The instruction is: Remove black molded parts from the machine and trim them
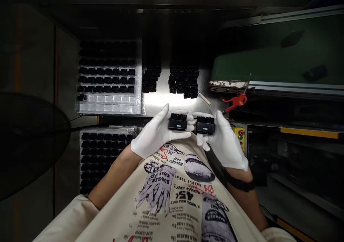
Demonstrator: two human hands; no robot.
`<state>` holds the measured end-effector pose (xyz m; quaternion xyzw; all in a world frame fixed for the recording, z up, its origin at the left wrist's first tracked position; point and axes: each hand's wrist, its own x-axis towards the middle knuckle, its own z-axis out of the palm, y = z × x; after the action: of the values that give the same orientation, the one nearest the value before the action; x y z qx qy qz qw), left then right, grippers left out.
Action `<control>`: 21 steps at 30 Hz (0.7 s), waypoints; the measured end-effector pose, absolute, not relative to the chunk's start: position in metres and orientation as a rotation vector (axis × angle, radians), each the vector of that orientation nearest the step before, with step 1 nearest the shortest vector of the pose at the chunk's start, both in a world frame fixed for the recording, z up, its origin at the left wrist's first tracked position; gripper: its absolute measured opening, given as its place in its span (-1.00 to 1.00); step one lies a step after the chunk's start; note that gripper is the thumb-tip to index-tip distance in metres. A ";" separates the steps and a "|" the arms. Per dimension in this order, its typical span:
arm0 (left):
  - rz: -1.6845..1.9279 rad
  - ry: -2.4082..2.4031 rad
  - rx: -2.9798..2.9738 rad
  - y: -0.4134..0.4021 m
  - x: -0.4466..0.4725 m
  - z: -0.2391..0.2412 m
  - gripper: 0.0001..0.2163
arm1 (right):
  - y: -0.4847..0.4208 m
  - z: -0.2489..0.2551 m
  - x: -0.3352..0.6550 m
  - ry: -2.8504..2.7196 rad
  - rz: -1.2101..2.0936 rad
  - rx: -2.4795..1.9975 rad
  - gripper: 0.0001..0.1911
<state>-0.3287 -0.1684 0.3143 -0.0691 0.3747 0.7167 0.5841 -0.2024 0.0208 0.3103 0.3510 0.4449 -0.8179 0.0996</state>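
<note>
Both my hands wear white gloves and are held close to my chest over the front edge of a steel bench [161, 100]. My left hand [157, 132] grips a small black plastic block [177, 122] between thumb and fingers. Beside it, my right hand [224, 140] holds a second black plastic block [205, 125] the same way. The two blocks sit side by side, almost touching, each with a pale strip on its near face.
A clear tray [107, 104] partly filled with rows of black blocks lies at the bench's left. Two stacks of black blocks [183, 79] stand behind my hands. A lower tray [102, 152] of blocks sits at left. A green conveyor [276, 55], red-handled tool [236, 101] and button box [240, 134] are at right. A fan [27, 141] is far left.
</note>
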 end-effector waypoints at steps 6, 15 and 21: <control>1.692 0.894 -0.136 -0.170 -0.330 0.314 -0.38 | 0.020 0.309 -0.207 1.317 -2.439 1.007 -0.27; 1.741 0.824 -0.201 -0.168 -0.329 0.314 -0.49 | 0.019 0.308 -0.205 1.481 -2.434 0.888 -0.52; 1.820 0.864 -0.258 -0.171 -0.322 0.313 -0.75 | 0.023 0.315 -0.207 1.393 -2.517 0.986 -0.58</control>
<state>-0.3224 -0.1714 0.3134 -0.1081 0.3615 0.7615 0.5270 -0.2068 0.0227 0.3146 0.3240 0.4574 -0.8266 0.0504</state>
